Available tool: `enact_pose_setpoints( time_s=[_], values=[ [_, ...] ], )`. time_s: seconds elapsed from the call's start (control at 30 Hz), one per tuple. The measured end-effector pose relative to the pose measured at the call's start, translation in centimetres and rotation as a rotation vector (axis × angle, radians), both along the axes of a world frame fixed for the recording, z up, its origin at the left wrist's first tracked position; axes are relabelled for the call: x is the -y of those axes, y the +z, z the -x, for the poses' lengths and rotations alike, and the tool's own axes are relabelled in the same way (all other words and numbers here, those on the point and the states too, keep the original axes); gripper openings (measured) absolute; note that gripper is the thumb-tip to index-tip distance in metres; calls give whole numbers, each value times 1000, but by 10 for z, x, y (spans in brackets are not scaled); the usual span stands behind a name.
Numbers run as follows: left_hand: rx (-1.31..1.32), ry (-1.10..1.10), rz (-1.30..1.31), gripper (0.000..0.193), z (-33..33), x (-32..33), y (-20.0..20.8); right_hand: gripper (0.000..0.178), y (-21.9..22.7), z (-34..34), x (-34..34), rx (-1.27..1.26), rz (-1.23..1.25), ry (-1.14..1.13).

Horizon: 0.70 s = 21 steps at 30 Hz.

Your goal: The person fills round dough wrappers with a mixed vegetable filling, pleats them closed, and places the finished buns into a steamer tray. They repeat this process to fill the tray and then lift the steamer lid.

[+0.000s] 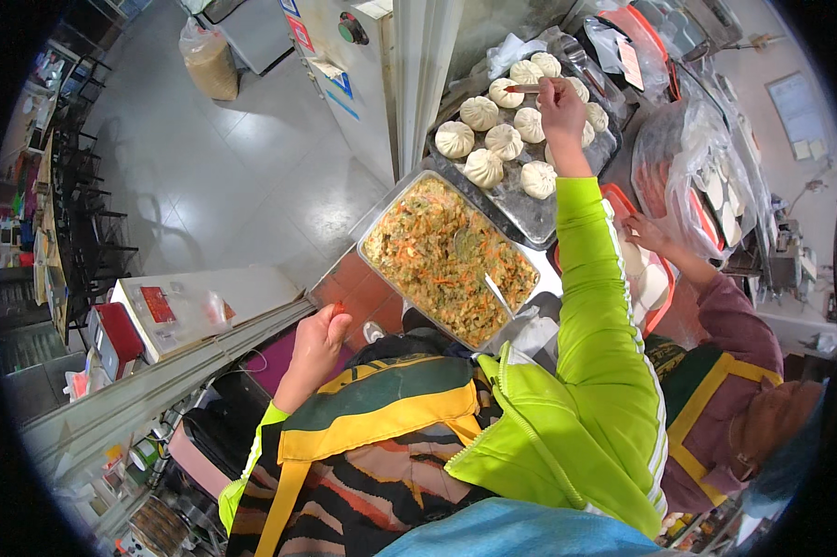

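My right hand [565,113] reaches out over a black tray [530,212] of pleated white buns [504,142]. Pinched in its fingers is a thin, dark reddish stick [522,88], its tip pointing left at a bun in the back part of the tray. Whether the tip touches that bun I cannot tell. At my waist on the left, my left hand [315,348] is closed, with a small orange-red thing [338,308] showing at its fingertips. Between my hands stands a rectangular tub [379,263] of chopped filling with orange and green bits; a spoon [498,295] sticks out of it.
On the right, a co-worker's hand [650,232] is at a red basin [663,314] holding pale pieces. Plastic-wrapped stacks [692,176] stand behind it. A door frame [423,74] rises left of the tray. A bag [209,60] sits on the tiled floor.
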State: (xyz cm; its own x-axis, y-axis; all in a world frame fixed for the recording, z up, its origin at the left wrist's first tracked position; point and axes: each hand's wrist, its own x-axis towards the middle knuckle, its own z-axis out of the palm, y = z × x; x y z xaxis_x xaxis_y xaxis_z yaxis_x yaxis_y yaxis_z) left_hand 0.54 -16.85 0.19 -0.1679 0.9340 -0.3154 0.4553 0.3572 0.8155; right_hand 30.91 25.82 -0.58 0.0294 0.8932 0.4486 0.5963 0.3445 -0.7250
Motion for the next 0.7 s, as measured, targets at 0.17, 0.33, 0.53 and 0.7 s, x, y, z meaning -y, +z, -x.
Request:
enact_pose_setpoints(
  time_s=[0.17,0.33,0.53,0.7],
  values=[
    [-16,-7,12,39,2,-17,2,27,-15,-9,-28,190,-132,52],
    [39,37,2,40,7,-34,5,31,4,-14,-56,-30,-56,-104],
    [88,19,47,41,0,-55,-4,33,1,-25,-95,145,-58,-201],
    [55,7,51,41,-5,-75,-2,31,-10,-25,-113,238,-87,-135]
  ],
)
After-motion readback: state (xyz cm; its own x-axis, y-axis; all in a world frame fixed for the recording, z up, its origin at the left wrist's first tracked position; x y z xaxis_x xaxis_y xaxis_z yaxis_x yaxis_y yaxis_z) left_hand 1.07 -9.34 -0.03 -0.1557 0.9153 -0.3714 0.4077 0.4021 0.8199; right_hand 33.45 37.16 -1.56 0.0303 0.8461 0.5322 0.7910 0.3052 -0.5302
